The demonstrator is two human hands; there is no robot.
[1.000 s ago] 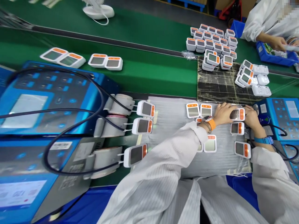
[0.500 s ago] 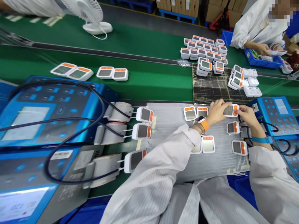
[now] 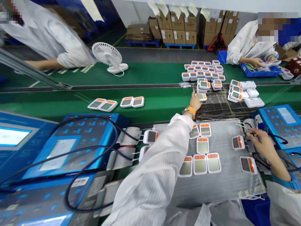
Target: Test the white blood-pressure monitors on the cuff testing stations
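Observation:
My left hand (image 3: pixel 195 101) reaches forward over the black mat and grips the left side of a small white display device (image 3: pixel 202 97) with an orange button strip. In front of it stands a stack of the same devices (image 3: pixel 203 85). My right hand (image 3: pixel 260 141) is at the right, fingers apart and holding nothing visible, close to a white clamp (image 3: pixel 248 123) with thin prongs. Near that hand, one display device (image 3: pixel 238 142) and another (image 3: pixel 248 165) are attached at the right edge of the grey sheet. Several loose devices (image 3: pixel 202 145) lie screen up between my arms.
Blue test instruments (image 3: pixel 94 125) with looping black cables stand at the left, another instrument (image 3: pixel 287 116) at the right. Display devices are pushed onto prongs (image 3: pixel 150 136) at the left. Beyond are a fan (image 3: pixel 107 55), rows of devices (image 3: pixel 199 73) and co-workers at the green bench.
My left hand has carried the device from the grey sheet forward and left to the black mat. My right hand has let go of it and moved down and right. The view has shifted.

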